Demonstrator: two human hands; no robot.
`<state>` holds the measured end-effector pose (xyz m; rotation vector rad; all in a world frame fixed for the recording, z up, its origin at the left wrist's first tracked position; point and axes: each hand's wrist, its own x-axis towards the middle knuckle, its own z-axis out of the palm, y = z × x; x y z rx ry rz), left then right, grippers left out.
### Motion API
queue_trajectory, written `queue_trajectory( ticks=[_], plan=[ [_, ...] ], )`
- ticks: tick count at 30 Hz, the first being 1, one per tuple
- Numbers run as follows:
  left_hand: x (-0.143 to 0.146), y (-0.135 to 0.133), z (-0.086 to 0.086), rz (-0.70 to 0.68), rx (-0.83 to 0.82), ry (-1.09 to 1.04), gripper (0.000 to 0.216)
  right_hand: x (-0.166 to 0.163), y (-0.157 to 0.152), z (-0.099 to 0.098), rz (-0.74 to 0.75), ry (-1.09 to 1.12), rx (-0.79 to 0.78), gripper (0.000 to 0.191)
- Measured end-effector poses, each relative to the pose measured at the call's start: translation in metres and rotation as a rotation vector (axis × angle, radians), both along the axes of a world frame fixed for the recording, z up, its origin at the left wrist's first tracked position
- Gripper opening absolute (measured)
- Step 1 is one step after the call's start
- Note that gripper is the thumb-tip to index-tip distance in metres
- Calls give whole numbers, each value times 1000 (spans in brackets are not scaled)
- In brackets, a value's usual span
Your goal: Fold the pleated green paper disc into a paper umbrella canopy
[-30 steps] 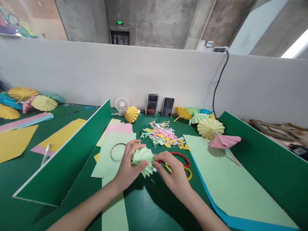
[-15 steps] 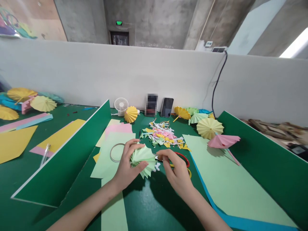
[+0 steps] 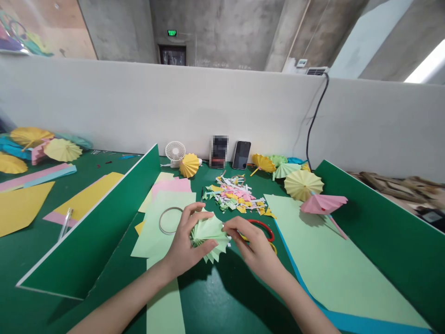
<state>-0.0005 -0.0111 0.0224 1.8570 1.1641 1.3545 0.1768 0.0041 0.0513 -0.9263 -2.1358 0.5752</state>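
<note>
A small pleated light-green paper umbrella top (image 3: 210, 231) is held above the desk in the middle of the view. My left hand (image 3: 183, 241) is closed around its left side, thumb in front and fingers behind. At its right edge, my right hand (image 3: 254, 243) pinches the folded paper between thumb and forefinger. Scissors with red and yellow handles (image 3: 267, 228) lie just behind my right hand, their blades hidden. A grey ring (image 3: 160, 221) rests on green paper sheets (image 3: 149, 241) left of my left hand.
Colourful paper scraps (image 3: 238, 195) are heaped beyond my hands. Finished paper umbrellas (image 3: 303, 184) stand at the back right, near a large green sheet (image 3: 340, 264). Low green dividers (image 3: 104, 227) flank the workspace. A white fan (image 3: 175, 151) and a phone (image 3: 241, 155) stand by the wall.
My right fingertips have moved slightly left, onto the edge of the pleated paper. The umbrella top has shifted a little right and turned slightly in my left hand.
</note>
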Motion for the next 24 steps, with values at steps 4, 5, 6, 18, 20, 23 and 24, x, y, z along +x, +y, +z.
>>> queue_trajectory(
  ticks=[4, 5, 6, 18, 20, 23, 24],
  plan=[
    [0, 0, 0, -15, 2, 16, 40, 1, 2, 0, -52, 112, -135, 13],
    [-1, 0, 0, -25, 2, 16, 40, 2, 3, 1, -35, 145, -179, 12],
    [-1, 0, 0, -36, 2, 13, 41, 2, 4, 1, -9, 173, -226, 11],
    [0, -4, -1, -128, 53, 19, 38, 1, 3, 4, 31, 141, -262, 9],
    [0, -4, -1, -115, 49, 16, 36, 1, 3, 2, 11, 150, -253, 9],
    [0, -4, -1, -108, 55, 14, 35, 1, 4, 1, 3, 155, -256, 9],
    [0, -4, -2, -108, 57, 11, 35, 1, 3, 2, 13, 149, -261, 9]
  ],
)
